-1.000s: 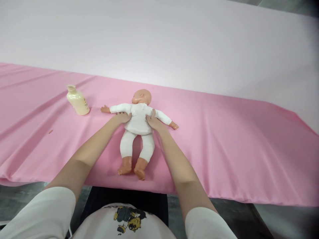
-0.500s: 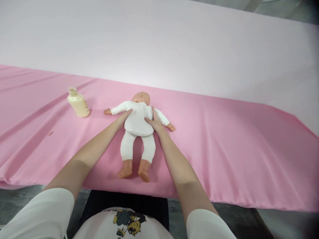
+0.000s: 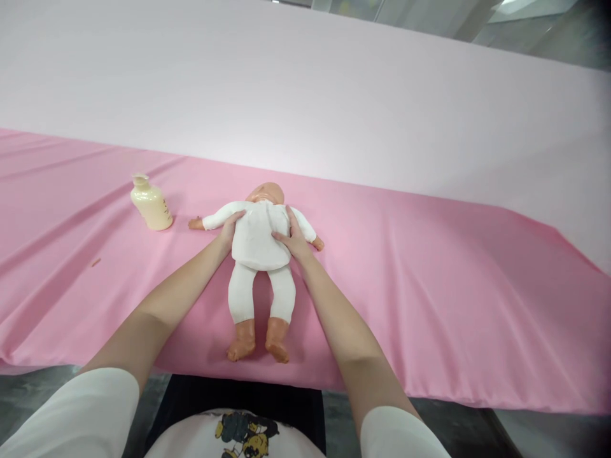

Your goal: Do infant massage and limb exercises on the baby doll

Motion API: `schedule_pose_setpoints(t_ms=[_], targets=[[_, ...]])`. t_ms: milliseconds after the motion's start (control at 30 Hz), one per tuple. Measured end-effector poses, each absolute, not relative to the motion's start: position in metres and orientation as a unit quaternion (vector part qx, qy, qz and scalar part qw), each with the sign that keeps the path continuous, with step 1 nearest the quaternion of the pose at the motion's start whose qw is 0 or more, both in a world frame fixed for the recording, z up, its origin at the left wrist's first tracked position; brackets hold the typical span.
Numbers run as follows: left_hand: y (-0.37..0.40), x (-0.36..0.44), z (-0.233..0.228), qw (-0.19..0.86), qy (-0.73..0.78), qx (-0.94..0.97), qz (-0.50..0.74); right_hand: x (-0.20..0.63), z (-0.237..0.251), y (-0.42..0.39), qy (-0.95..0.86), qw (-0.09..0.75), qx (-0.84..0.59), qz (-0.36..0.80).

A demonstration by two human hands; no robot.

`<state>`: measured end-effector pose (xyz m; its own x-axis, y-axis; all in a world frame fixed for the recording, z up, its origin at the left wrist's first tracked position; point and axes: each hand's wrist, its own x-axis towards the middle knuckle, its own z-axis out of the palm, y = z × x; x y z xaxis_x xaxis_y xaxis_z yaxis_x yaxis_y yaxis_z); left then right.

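A baby doll (image 3: pixel 261 238) in a white top and trousers lies on the pink cloth, head away from me and bare feet toward the table's front edge. Its arms stretch out to both sides. My left hand (image 3: pixel 232 227) grips the left side of the torso below the armpit, its fingers partly hidden by the doll. Round the opposite side, my right hand (image 3: pixel 293 238) is closed, with the thumb on the front of the top and another finger up by the shoulder.
A cream pump-less bottle (image 3: pixel 153 207) stands to the left of the doll. Nearer me on that side lies a small thin brownish piece (image 3: pixel 96 262). The pink cloth (image 3: pixel 429 286) is creased and hangs at the front edge. Behind it rises a plain white panel (image 3: pixel 305 102).
The doll has shifted slightly left and toward me, and lies a little straighter. Both hands have moved along with it, keeping their hold. The camera view has also shifted slightly.
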<state>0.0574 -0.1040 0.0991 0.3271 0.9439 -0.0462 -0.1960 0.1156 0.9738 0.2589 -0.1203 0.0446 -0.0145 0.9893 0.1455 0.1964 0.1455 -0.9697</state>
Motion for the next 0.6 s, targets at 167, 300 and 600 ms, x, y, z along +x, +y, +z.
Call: schedule_pose_setpoints(t_ms=[167, 300, 600], targets=[[-0.098, 0.054, 0.099, 0.699, 0.345, 0.427, 0.458, 0.258, 0.061, -0.125, -0.611, 0.492, -0.506, 0.358], [-0.100, 0.056, 0.109, 0.694, 0.292, 0.432, 0.496, 0.260, 0.082, -0.130, -0.619, 0.509, -0.513, 0.309], [-0.152, 0.058, 0.150, 0.584, 0.294, 0.598, 0.464, 0.268, 0.157, -0.176, -0.655, 0.495, -0.503, 0.268]])
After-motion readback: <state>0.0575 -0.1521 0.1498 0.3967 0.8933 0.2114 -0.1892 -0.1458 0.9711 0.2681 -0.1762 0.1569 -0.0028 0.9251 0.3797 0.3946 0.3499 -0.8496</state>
